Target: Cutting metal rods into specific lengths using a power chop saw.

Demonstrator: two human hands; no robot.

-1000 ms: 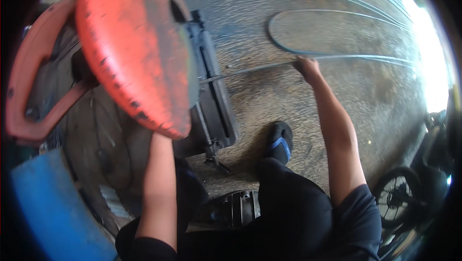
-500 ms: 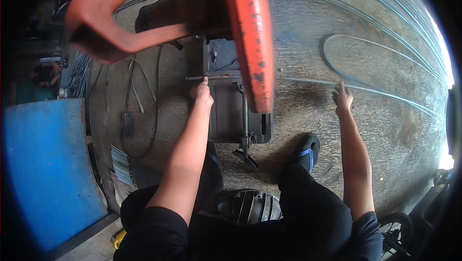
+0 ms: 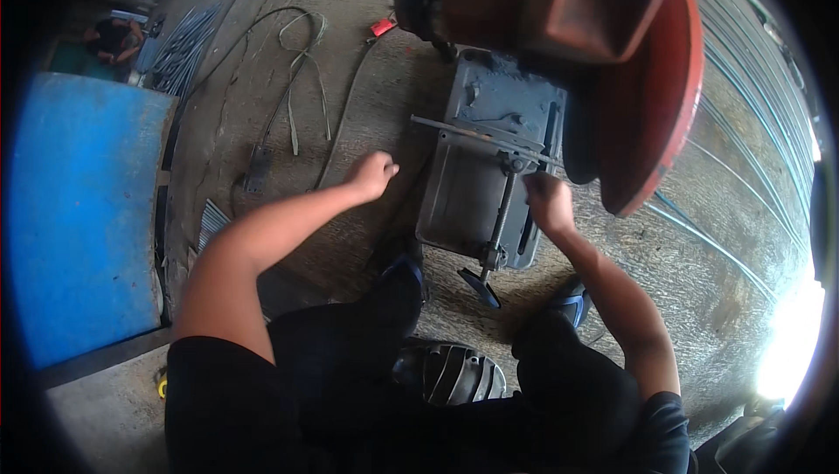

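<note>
Right grip (image 3: 551,205) was curled narrow just beside the clamp screw (image 3: 503,212); could not tell whether it held anything; left grip (image 3: 371,177) was curled too, left of the grey saw base (image 3: 456,199) and apart from it, its inside hidden; metal rod (image 3: 472,134) lay across the base, left end jutting past the edge; red saw guard (image 3: 673,107) loomed at the base's right; black cable (image 3: 346,111) ran over the floor (image 3: 301,177); blue panel (image 3: 87,212) at far left; a person (image 3: 114,41) beyond it.
</note>
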